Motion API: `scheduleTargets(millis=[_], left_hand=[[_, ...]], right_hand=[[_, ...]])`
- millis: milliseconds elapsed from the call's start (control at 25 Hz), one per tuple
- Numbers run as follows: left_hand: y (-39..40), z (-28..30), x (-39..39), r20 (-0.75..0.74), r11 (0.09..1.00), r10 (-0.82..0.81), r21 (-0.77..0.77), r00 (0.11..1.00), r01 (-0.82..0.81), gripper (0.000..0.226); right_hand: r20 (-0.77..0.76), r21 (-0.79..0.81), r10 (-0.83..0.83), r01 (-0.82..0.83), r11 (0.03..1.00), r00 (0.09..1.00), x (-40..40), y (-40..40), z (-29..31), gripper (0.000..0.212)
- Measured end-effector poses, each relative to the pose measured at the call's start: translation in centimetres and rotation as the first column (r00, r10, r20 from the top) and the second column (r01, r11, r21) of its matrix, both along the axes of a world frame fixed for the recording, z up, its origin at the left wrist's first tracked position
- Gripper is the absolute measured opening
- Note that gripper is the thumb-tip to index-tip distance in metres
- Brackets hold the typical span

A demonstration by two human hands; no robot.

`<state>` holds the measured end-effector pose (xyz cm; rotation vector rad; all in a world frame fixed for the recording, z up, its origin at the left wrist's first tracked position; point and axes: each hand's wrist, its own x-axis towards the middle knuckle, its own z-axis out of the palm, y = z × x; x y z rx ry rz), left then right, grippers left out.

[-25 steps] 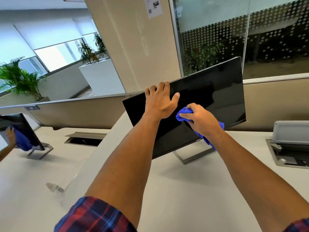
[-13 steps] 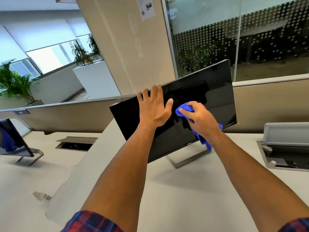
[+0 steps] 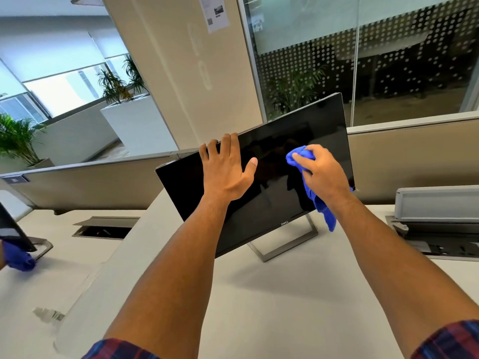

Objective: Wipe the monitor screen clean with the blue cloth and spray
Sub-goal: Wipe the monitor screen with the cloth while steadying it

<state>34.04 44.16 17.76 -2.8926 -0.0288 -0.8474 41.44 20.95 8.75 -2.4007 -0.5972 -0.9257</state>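
Head: left hand [image 3: 225, 172] flat on monitor [image 3: 272, 203]; right hand [image 3: 324, 174] grips blue cloth [image 3: 300, 154].

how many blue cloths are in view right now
2: one blue cloth is bunched in the right hand against the monitor; a second blue cloth is at the far left edge, beside another monitor's stand.

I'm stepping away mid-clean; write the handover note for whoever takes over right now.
Left hand: open, fingers over the top edge of the black flat-panel monitor, steadying it.
Right hand: grips the crumpled blue cloth, pressed on the screen's right part.
Monitor stands on its metal frame stand on the white desk.
Spray bottle: not in view.
Done: wiping under way. Left: the remaining screen area; how clean it is cannot be told.
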Motion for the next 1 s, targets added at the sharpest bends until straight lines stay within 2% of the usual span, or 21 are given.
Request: scheduleTargets(millis=[40,80,160,200,320,440,480,560,600,720,880,1000], left_hand=[[0.0,0.0,0.0,-0.003,1.0,0.001,-0.003,1.0,-0.001,0.075],[0.0,0.1,0.1,-0.008,1.0,0.003,-0.008,1.0,-0.003,0.076],[0.0,0.2,0.2,-0.013,1.0,0.008,-0.018,1.0,-0.008,0.076],[0.0,0.1,0.1,-0.01,1.0,0.009,-0.018,1.0,-0.01,0.076],[-0.1,-0.1,0.3,-0.005,1.0,0.008,-0.016,1.0,-0.008,0.076],[0.0,-0.3,0.6,0.01,1.0,0.016,-0.016,1.0,-0.016,0.077],[0.1,-0.4,0.7,0.013,1.0,0.016,-0.018,1.0,-0.016,0.077],[0.2,-0.5,0.8,0.022,1.0,0.011,-0.022,1.0,-0.01,0.077],[0.2,-0.5,0.8,0.024,1.0,0.009,-0.02,1.0,-0.009,0.077],[0.2,-0.4,0.6,0.02,1.0,0.013,-0.017,1.0,-0.012,0.077],[0.1,-0.2,0.5,0.009,1.0,0.013,-0.02,1.0,-0.012,0.077],[0.2,-0.2,0.5,0.012,1.0,0.013,-0.016,1.0,-0.013,0.078]], right_hand=[[0.021,-0.062,0.065,-0.064,0.996,0.998,0.1,-0.4,-0.2,0.035],[0.011,-0.042,0.06,-0.059,0.997,0.998,0.5,-0.8,-0.3,0.035],[-0.091,0.181,-0.105,0.12,0.976,0.99,1.2,-1.3,-0.1,0.035],[-0.13,0.247,-0.131,0.16,0.956,0.983,1.2,-1.3,-0.1,0.035],[-0.081,0.146,-0.04,0.051,0.988,0.996,1.3,-1.6,-0.7,0.037],[-0.166,0.285,-0.139,0.183,0.941,0.976,1.6,-2.0,-0.3,0.035],[-0.147,0.281,-0.121,0.159,0.947,0.982,1.5,-1.9,-0.1,0.035],[-0.054,0.108,-0.016,0.021,0.994,0.998,1.5,-2.1,-0.4,0.035],[-0.051,0.073,0.0,0.004,0.997,0.999,1.8,-2.4,-0.5,0.033],[-0.181,0.259,-0.178,0.222,0.94,0.967,2.5,-2.1,0.1,0.028],[-0.057,0.115,-0.078,0.085,0.99,0.995,3.0,-2.4,0.0,0.031],[-0.22,0.289,-0.234,0.293,0.912,0.947,4.1,-3.2,0.7,0.032]])
